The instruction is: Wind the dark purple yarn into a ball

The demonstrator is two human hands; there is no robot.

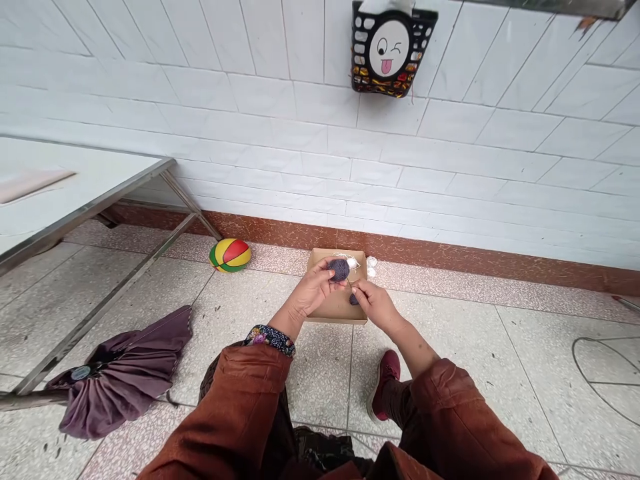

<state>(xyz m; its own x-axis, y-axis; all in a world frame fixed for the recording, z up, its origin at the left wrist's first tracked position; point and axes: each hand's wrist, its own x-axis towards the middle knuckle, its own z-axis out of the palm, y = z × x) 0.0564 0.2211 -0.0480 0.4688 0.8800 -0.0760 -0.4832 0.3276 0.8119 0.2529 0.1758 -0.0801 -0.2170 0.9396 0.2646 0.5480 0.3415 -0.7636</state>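
Note:
My left hand (319, 283) is closed around a dark purple-grey ball of yarn (339, 269). Just to its right, my right hand (373, 303) pinches a strand of yarn (349, 283) that runs from the ball. Both hands are over a shallow cardboard box (333, 309) on the floor. Beside my right fingertips, a second small dark yarn ball (353, 299) shows in the box, partly hidden. White yarn (353, 263) lies at the back of the box, partly behind the ball.
White balls (371, 263) sit by the box's right edge. A striped ball (230, 255) rests near a metal-framed table (170, 167), with a folded purple umbrella (135, 380) below. A black basket (357, 50) hangs on the tiled wall; a wire frame (583, 380) lies right.

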